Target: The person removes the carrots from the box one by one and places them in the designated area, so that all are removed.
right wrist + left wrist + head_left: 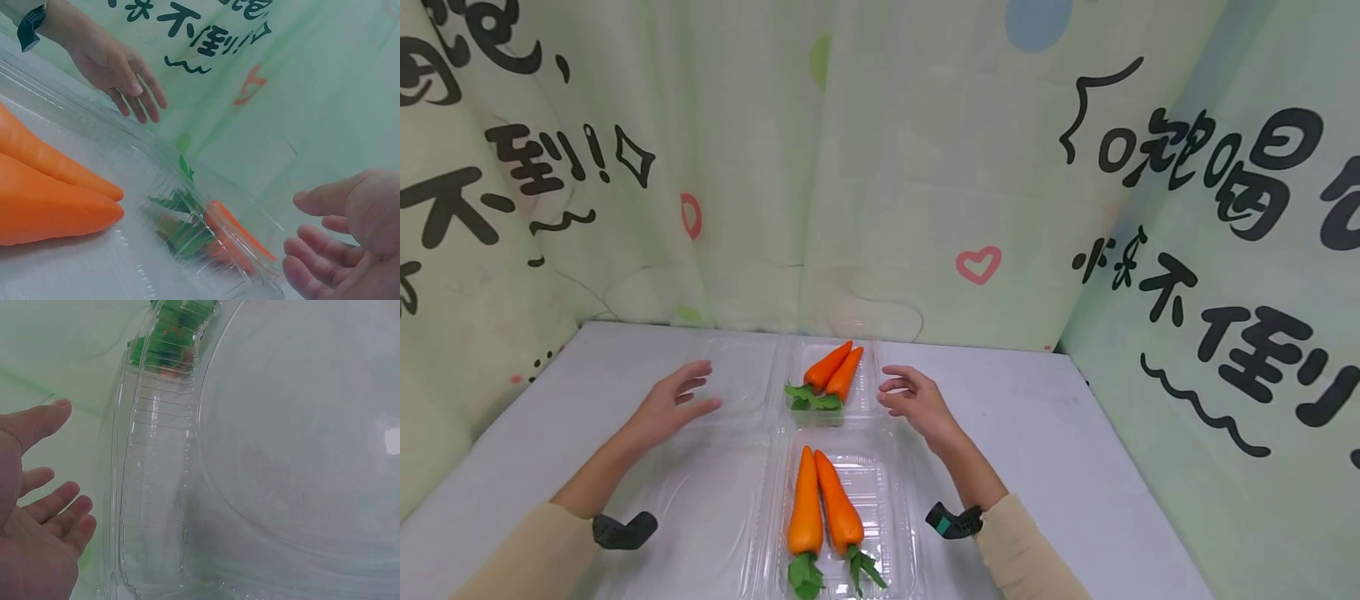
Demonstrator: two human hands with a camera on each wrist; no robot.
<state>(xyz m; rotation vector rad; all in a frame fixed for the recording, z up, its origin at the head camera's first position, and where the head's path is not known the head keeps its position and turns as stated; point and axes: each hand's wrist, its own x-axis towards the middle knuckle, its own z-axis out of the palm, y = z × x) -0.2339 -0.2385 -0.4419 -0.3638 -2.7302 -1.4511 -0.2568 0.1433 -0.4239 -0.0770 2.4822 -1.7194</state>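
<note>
Nearest the wearer, beige sleeves (527, 554) end at the wrists, each wrist bearing a dark wrist strap (623, 532). On the near side of both hands stands the near container (872, 477), clear plastic, its lid (700, 500) laid back toward the left arm. It holds two orange carrots, the left one (806, 508) and the right one (841, 504), side by side, tips away from the wearer, green leaves toward the wearer.

Farther out, the left hand (670, 406) is wide and holds nothing, thumb apart from the fingers, near the far lid (737, 367); contact cannot be confirmed. The right hand (921, 408) likewise holds nothing, thumb set off from loosely bent fingers, just beside the right wall of the far container (868, 392); whether it touches cannot be told. Between the hands, inside that far container, lies a far pair of carrots (829, 365), leaves toward the wearer, tips pointing away.

The white bench (1015, 417) extends to the right of the right hand. Beyond both hands hangs a pale green curtain (910, 167) printed with black characters and a pink heart (978, 265)
</note>
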